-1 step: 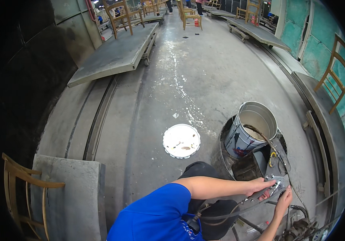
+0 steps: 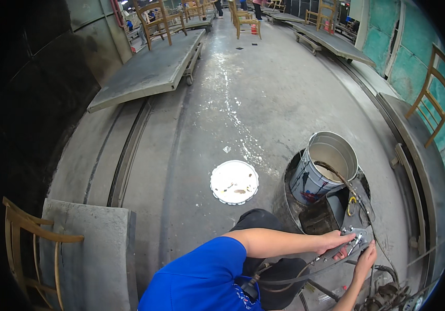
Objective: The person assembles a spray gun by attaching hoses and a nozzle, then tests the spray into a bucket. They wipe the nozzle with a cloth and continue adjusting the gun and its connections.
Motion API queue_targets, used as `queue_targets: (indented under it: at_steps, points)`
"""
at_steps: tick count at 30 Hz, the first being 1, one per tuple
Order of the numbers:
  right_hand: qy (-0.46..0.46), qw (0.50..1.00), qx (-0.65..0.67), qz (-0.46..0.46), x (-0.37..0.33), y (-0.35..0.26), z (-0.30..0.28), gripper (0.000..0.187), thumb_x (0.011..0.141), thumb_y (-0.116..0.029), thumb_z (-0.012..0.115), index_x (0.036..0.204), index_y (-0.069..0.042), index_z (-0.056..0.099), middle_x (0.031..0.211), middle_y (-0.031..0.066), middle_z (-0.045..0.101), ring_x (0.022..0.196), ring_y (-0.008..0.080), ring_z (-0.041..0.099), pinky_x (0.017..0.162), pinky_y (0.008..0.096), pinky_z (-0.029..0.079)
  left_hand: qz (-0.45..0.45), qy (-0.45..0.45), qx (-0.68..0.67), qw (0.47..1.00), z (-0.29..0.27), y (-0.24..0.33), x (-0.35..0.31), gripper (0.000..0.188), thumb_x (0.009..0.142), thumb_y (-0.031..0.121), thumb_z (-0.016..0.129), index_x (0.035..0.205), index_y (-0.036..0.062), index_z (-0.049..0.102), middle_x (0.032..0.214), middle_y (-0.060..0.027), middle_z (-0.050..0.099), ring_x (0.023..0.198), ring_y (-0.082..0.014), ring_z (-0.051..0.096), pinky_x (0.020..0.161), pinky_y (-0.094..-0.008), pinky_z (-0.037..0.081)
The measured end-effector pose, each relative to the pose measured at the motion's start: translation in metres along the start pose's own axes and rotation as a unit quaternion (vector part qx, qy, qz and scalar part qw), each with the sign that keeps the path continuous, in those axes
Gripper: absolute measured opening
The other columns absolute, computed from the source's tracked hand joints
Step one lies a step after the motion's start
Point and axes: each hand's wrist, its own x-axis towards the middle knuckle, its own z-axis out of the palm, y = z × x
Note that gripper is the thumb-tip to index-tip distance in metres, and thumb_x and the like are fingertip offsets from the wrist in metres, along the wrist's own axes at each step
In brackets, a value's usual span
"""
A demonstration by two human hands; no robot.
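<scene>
At the lower right, my left hand (image 2: 335,241) reaches across with its fingers closed around a small silver metal fitting (image 2: 357,240). A hose (image 2: 305,272) runs up to this spot from beside my knees. My right hand (image 2: 366,260) is curled close by, on the near right side of the fitting. Its fingers are bent around something dark, mostly hidden. Beyond my hands, a metal bucket (image 2: 305,181) holds pale liquid, with a dark hose (image 2: 342,180) coming out over its rim. A yellow-handled tool (image 2: 351,206) hangs beside it.
The bucket stands in a dark round tub (image 2: 283,207). A round white lid (image 2: 234,182) lies on the floor. Wooden chairs stand on grey platforms (image 2: 145,78) along both sides. Machinery with pipes (image 2: 388,296) sits at lower right. Rails (image 2: 129,155) run along the floor; people stand far off.
</scene>
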Motion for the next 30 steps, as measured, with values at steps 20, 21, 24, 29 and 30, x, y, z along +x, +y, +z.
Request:
queue_targets:
  at_steps: [20,21,24,29,30]
  points:
    - [-0.021,0.985,0.044,0.165,-0.021,-0.016,-0.009,0.059,0.101,-0.058,0.035,0.084,-0.005,0.056,0.063,0.0012,0.045,0.055,0.0124,0.045,0.051,0.026,0.036,0.086,0.065,0.131,0.986,-0.004,0.008,0.003,0.051,0.096,0.055,0.052,0.09,0.0047,0.054,0.062,-0.0089,0.061,0.039,-0.0104,0.051,0.034,-0.0254,0.04]
    - [-0.028,0.986,0.056,0.156,-0.02,-0.017,-0.011,0.058,0.101,-0.056,0.036,0.081,-0.006,0.055,0.062,0.0001,0.045,0.053,0.0112,0.043,0.05,0.0261,0.034,0.077,0.071,0.143,0.984,-0.003,0.009,0.003,0.05,0.095,0.055,0.052,0.091,0.0048,0.055,0.062,-0.0089,0.061,0.039,-0.0103,0.051,0.034,-0.0252,0.04]
    - [-0.011,0.988,0.058,0.14,-0.019,-0.013,-0.012,0.053,0.101,-0.056,0.037,0.074,-0.012,0.049,0.058,-0.0037,0.043,0.048,0.007,0.041,0.043,0.0237,0.03,0.091,0.073,0.177,0.977,0.003,0.009,-0.002,0.051,0.095,0.055,0.053,0.092,0.0045,0.055,0.062,-0.0083,0.061,0.039,-0.0099,0.051,0.034,-0.0249,0.039]
    - [-0.057,0.949,0.183,0.249,-0.02,-0.005,-0.028,0.048,0.097,-0.057,0.047,0.07,-0.017,0.045,0.049,-0.0059,0.037,0.036,0.0062,0.031,0.035,0.0233,0.022,0.178,0.092,0.212,0.957,0.014,0.007,-0.013,0.044,0.096,0.047,0.057,0.098,0.0028,0.057,0.063,-0.0057,0.063,0.041,-0.0087,0.052,0.036,-0.0251,0.04]
    - [-0.075,0.925,0.221,0.3,-0.02,-0.006,-0.034,0.049,0.097,-0.057,0.046,0.068,-0.017,0.045,0.049,-0.0045,0.038,0.036,0.0076,0.033,0.035,0.0239,0.023,0.195,0.094,0.231,0.949,0.016,0.006,-0.014,0.043,0.096,0.046,0.057,0.097,0.0026,0.058,0.063,-0.0058,0.062,0.041,-0.0091,0.052,0.036,-0.0256,0.04]
